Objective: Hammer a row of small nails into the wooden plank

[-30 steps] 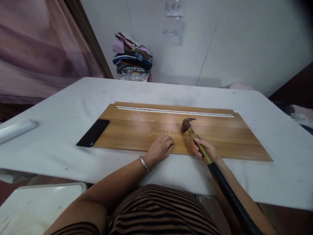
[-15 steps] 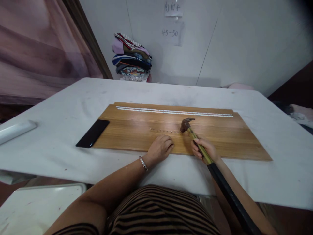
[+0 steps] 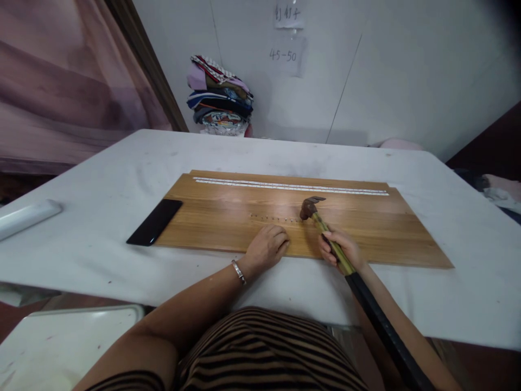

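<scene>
A long wooden board (image 3: 366, 228) lies flat on the white table (image 3: 101, 184). A row of several small nails (image 3: 272, 218) runs across its middle. My right hand (image 3: 340, 247) is closed around the shaft of a claw hammer (image 3: 311, 208), whose rusty head rests on the board at the right end of the nail row. My left hand (image 3: 266, 246) lies on the board's near edge just below the nails, its fingers curled under; I cannot see anything in them. A white measuring strip (image 3: 291, 185) runs along the far edge of the board.
A black phone (image 3: 154, 221) lies at the board's left end. A white bar-shaped object (image 3: 26, 216) sits at the table's left edge. Folded clothes (image 3: 220, 98) are stacked by the wall behind the table. A white chair seat (image 3: 61, 342) is at lower left.
</scene>
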Available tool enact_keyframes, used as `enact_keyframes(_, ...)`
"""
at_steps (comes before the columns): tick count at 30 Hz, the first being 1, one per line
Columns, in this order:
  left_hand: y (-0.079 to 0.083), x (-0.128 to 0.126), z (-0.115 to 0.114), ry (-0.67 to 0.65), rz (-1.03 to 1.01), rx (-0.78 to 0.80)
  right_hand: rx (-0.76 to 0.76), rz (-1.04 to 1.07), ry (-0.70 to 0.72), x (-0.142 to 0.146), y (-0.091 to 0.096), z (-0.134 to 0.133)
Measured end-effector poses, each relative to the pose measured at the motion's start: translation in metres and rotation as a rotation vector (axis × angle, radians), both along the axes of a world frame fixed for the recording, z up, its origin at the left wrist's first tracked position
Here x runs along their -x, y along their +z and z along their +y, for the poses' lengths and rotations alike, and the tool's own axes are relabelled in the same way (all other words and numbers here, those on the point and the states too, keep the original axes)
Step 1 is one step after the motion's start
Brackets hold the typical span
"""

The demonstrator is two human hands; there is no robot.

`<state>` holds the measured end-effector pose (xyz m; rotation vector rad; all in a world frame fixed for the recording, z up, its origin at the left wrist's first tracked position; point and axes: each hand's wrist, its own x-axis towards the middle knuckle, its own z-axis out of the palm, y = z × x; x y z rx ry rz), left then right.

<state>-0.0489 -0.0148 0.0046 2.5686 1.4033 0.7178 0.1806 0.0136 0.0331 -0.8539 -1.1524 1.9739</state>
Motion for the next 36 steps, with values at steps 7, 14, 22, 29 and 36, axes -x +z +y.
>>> enact_keyframes(7, -0.0015, 0.0005, 0.0001, 0.003, 0.000, -0.005, 0.004, -0.010, -0.012, 0.0004, -0.0008, -0.0001)
enact_keyframes(14, 0.0000, 0.0005, -0.0005, -0.002, -0.023, 0.008, 0.021, 0.028, -0.018, -0.0008, 0.0016, -0.0005)
enact_keyframes(22, -0.0019, 0.0004, 0.0002, -0.006, -0.028, -0.004, 0.009, -0.018, -0.022, 0.0004, -0.0017, 0.0008)
enact_keyframes(29, -0.0024, 0.0007, -0.0003, 0.002, -0.005, -0.010, 0.010, 0.001, -0.017, 0.0000, 0.0012, -0.0001)
enact_keyframes(36, -0.0035, 0.0011, 0.0004, -0.001, -0.024, -0.009, 0.011, 0.005, -0.017, -0.0003, -0.0002, -0.0001)
